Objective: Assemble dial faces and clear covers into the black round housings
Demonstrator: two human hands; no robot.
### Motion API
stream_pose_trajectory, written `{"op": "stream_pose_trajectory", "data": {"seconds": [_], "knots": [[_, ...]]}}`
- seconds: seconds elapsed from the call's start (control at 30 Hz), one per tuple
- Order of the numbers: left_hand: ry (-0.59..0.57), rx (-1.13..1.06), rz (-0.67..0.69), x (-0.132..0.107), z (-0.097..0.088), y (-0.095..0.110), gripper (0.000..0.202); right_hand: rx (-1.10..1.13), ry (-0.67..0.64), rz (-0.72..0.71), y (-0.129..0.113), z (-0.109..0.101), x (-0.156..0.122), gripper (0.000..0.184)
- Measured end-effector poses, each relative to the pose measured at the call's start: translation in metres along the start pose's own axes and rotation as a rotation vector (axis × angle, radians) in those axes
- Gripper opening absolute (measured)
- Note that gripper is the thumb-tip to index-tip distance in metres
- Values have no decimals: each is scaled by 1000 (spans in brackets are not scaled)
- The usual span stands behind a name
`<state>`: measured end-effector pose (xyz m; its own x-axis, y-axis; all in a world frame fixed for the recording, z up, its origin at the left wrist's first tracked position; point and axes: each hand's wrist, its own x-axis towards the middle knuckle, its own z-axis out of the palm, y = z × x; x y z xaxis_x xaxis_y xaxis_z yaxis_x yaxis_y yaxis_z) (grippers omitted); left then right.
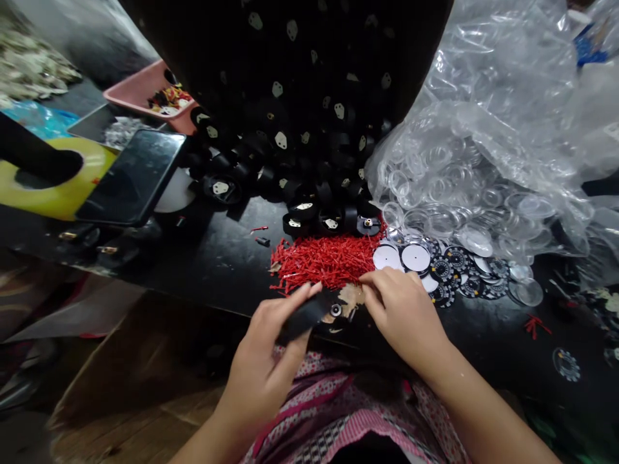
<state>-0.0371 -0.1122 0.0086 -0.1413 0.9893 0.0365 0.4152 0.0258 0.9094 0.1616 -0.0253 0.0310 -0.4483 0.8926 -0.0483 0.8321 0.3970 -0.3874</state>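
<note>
My left hand [271,345] is closed around a black round plastic case [302,318], held tilted above the table's front edge and slightly blurred. A loose pile of thin red plastic pointers [329,261] lies just beyond it. At the pile's right front corner is my right hand [406,316], thumb and fingers pinched together; whatever they hold is hidden or too small to name. White and black gauge dials [457,259] lie heaped beside that hand, some face down. Between my hands, small dark parts rest near a torn brown scrap [351,296].
Many black cases spill from a large dark bag [314,84] at the back. On the right, a clear plastic bag [507,148] holds transparent round covers [435,216]. A phone [133,177], yellow tape roll [99,164] and pink basket [138,84] stand left.
</note>
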Motion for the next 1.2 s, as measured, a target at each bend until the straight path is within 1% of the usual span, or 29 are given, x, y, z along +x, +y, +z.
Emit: {"op": "stream_pose_trajectory", "data": {"seconds": [0.07,0.1,0.13,0.2,0.27,0.33,0.4,0.47,0.5,0.57,0.63,0.73,0.8,0.87,0.93,1.07,1.13,1.2], "knots": [[21,-346,-314,1,5,7,40,-131,-12,7,-5,6,9,13],[17,-507,-425,1,10,9,36,-176,-21,3,-6,7,13,13],[12,-647,-499,2,15,11,33,-202,-28,-4,-6,7,15,13],[43,-857,-568,4,24,14,28,-167,-26,-16,-5,6,17,12],[69,-1011,-612,7,30,18,25,-3,6,-1,-2,4,15,8],[30,-1155,-674,13,34,24,22,247,55,43,-1,3,10,5],[-35,-1283,-741,20,37,30,20,502,92,74,-1,3,4,5],[-55,-1362,-791,26,40,34,18,652,135,40,-2,3,-3,6],[-44,-1382,-805,28,42,36,17,674,161,6,-2,3,-6,7],[-5,-1383,-787,29,46,36,15,630,217,-41,-1,1,-12,9],[35,-1321,-689,26,50,34,16,584,223,-27,0,-2,-15,10],[85,-1165,-527,17,55,29,21,616,134,60,0,-7,-15,8],[106,-1101,-478,12,58,26,24,622,84,96,-1,-9,-14,14],[105,-1104,-443,9,59,25,24,602,87,109,-2,-9,-13,19],[93,-1140,-413,7,58,26,22,602,98,111,-2,-10,-13,20],[55,-1183,-388,7,54,29,19,681,77,151,0,-12,-18,19],[53,-1186,-377,9,52,28,24,732,77,169,0,-13,-21,17],[85,-1139,-392,13,50,28,34,757,86,160,-3,-14,-22,14]]}}
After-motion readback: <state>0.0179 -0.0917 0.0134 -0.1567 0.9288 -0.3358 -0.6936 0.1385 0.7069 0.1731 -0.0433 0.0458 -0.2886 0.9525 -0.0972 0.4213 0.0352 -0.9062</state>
